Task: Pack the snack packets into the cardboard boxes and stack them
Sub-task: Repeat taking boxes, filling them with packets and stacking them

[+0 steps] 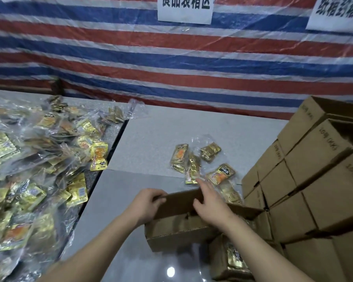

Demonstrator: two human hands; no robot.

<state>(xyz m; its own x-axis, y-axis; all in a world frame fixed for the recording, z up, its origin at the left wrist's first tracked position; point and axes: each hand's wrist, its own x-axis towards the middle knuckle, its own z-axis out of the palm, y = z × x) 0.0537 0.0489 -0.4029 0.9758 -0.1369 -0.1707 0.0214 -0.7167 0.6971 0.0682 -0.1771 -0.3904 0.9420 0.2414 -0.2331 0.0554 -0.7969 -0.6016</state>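
Left hand (pixel 146 204) grips the far flap edge of the cardboard box (pixel 171 231); right hand (pixel 209 204), fingers spread, rests on it; bare table (pixel 151 137) beyond.

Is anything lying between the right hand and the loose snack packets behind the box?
Nothing visible. The right hand reaches over the far flap of the cardboard box, fingertips already at the nearest of the snack packets. The left hand grips that flap.

Lighting dim and even; overhead lamp glare on the glossy table (pixel 171 272); soft focus throughout; wide-angle distortion bends edges; shadows faint
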